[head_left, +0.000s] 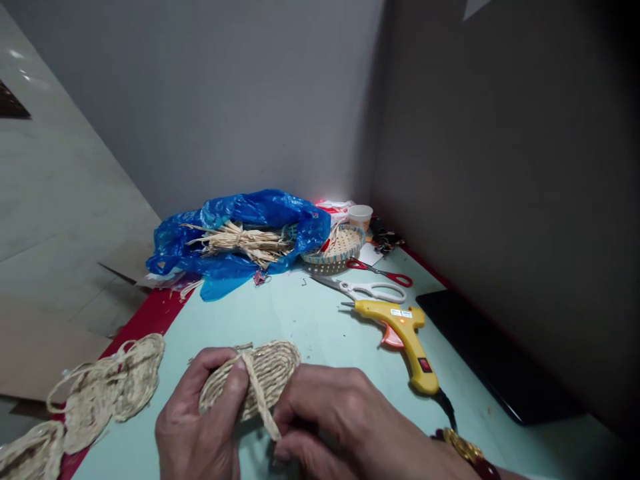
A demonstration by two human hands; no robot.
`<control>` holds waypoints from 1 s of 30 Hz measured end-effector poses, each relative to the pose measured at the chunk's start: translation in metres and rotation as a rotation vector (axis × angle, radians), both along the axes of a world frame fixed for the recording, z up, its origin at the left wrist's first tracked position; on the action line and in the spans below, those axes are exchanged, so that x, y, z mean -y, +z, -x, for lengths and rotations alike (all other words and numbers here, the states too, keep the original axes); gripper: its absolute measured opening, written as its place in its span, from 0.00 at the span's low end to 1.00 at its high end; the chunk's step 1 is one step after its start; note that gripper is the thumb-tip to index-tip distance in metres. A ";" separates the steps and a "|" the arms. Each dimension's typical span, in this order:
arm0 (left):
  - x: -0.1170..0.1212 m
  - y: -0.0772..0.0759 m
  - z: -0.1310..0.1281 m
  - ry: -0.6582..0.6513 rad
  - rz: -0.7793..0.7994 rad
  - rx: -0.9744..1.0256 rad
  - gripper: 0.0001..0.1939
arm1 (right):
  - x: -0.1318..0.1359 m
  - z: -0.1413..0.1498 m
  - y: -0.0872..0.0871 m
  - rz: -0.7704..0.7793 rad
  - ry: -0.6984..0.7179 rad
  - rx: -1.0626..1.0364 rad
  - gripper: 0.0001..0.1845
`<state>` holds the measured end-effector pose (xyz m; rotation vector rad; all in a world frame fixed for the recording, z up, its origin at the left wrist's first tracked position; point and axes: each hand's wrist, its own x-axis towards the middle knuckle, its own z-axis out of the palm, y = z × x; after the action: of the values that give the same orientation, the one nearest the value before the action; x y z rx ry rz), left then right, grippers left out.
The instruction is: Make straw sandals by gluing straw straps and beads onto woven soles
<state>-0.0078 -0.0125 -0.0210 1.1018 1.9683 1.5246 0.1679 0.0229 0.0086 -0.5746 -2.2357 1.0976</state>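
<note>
An oval coil of braided straw cord [277,363] is held up over the near side of the table. My left hand [210,407] is closed around its left end, the thumb pressing on its face. Across the coil runs a loose strip of straw braid [260,400], slanting down to the right. My right hand [330,413] pinches the lower end of that strip between thumb and fingers. The coil's underside is hidden.
A yellow glue gun [400,327] lies right, beside white scissors [370,291] and red scissors [385,271]. Behind are a blue plastic bag [270,203] with straw, and a round basket [333,263]. Straw pieces [115,383] lie left; a black slab [485,360] lies right.
</note>
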 end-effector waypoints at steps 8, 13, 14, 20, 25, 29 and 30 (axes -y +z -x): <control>0.003 -0.003 0.000 -0.118 0.065 0.431 0.18 | -0.002 0.010 -0.028 -0.251 -0.005 -0.222 0.10; 0.001 0.001 -0.003 -0.188 0.050 0.488 0.19 | -0.002 0.005 -0.019 -0.257 -0.053 -0.199 0.05; 0.001 0.002 -0.003 -0.199 0.050 0.467 0.19 | -0.001 0.004 -0.016 -0.243 -0.065 -0.173 0.04; -0.002 0.005 -0.006 -0.236 0.074 0.418 0.21 | -0.004 -0.004 0.003 -0.022 -0.165 0.042 0.05; -0.001 0.011 -0.012 -0.266 0.054 0.603 0.21 | -0.009 -0.011 0.011 0.021 -0.219 0.114 0.08; 0.001 0.020 -0.017 -0.253 0.113 0.372 0.23 | -0.010 -0.014 0.003 -0.029 -0.260 -0.068 0.07; 0.001 0.022 -0.019 -0.240 0.127 0.333 0.24 | -0.011 -0.014 0.001 -0.026 -0.253 -0.108 0.08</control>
<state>0.0107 -0.0136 0.0011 0.9250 1.6206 1.3379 0.1816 0.0335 0.0092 -0.7465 -2.0170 0.9464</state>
